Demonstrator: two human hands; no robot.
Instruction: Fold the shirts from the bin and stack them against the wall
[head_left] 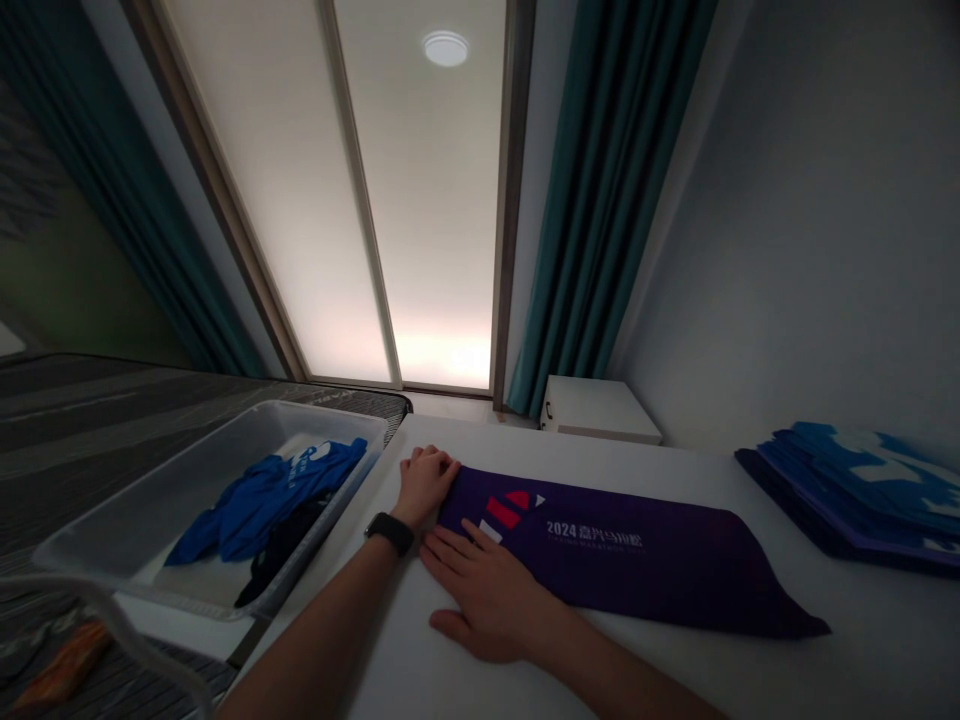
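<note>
A purple T-shirt, folded into a long strip with a red and white print and "2024" lettering, lies flat across the white table. My left hand, with a dark watch on its wrist, is at the shirt's far left corner. Its fingers are bent and closed at the fabric edge, fingertips partly hidden. Nearer to me, my right hand rests flat with fingers stretched out, its fingertips on the shirt's left end and its thumb apart over the table.
Left of the table stands a clear plastic bin holding a crumpled blue garment and a dark one. A stack of folded blue and purple clothes sits at the right. Beyond the table are a white cabinet and teal curtains.
</note>
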